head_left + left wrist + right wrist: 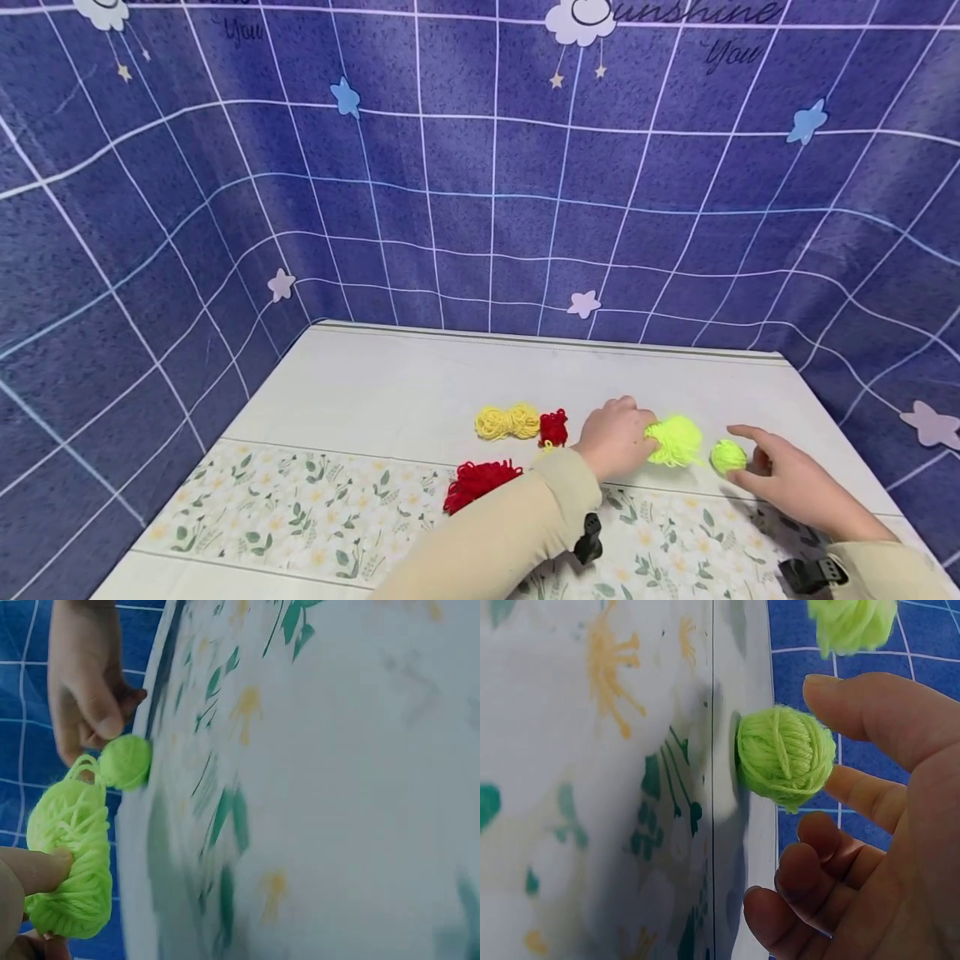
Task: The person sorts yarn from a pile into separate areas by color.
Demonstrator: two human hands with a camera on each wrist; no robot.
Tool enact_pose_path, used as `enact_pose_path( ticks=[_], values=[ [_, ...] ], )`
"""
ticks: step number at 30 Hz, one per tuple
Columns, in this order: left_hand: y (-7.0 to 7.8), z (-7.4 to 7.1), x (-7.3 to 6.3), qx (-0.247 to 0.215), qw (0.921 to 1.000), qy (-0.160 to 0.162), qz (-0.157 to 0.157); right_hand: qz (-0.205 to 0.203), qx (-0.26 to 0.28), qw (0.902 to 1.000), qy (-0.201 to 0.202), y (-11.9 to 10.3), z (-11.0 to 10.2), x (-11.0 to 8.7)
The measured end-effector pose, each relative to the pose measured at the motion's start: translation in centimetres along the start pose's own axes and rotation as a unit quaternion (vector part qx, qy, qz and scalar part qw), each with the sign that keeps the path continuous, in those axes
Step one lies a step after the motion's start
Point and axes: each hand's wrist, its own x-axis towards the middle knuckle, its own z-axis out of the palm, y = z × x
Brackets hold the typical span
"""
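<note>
The lime yarn ball on the counter could roll away if the right hand nudges it off-centre. Near it, the looser loops of the lime yarn skein might snag or tangle if tugged too hard. The left hand has its fingers pinched on that skein; the right hand's fingers stand parted around the ball, thumb just clear, though any other contact is unclear.
</note>
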Motion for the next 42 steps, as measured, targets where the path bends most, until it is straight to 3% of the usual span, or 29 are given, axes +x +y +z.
enact_pose_path(
  ticks=[9, 15, 22, 29, 34, 42],
  values=[
    [1.5, 2.0, 0.9, 0.006, 1.0, -0.003, 0.0, 0.001, 0.005, 1.0, -0.002, -0.2, -0.1, -0.2],
    [1.4, 3.0, 0.9, 0.011, 0.9999, -0.01, -0.001, 0.001, 0.005, 1.0, -0.001, -0.4, 0.0, -0.3],
    [1.0, 3.1, 0.5, -0.017, 0.9998, -0.013, 0.004, -0.007, 0.006, 0.9998, 0.015, -0.7, -0.2, -0.5],
    [0.9, 1.8, -1.0, -0.043, 0.9984, -0.035, 0.002, -0.024, 0.011, 0.9993, 0.025, -1.8, -0.8, -0.6],
    [0.5, -0.3, -2.8, -0.062, 0.9969, -0.044, 0.02, -0.06, 0.018, 0.9968, 0.049, -3.1, -1.0, -0.5],
    [-2.2, -3.8, -6.6, -0.096, 0.9923, -0.042, 0.067, -0.08, 0.041, 0.9955, 0.032, -6.4, -0.7, -0.1]
  ],
)
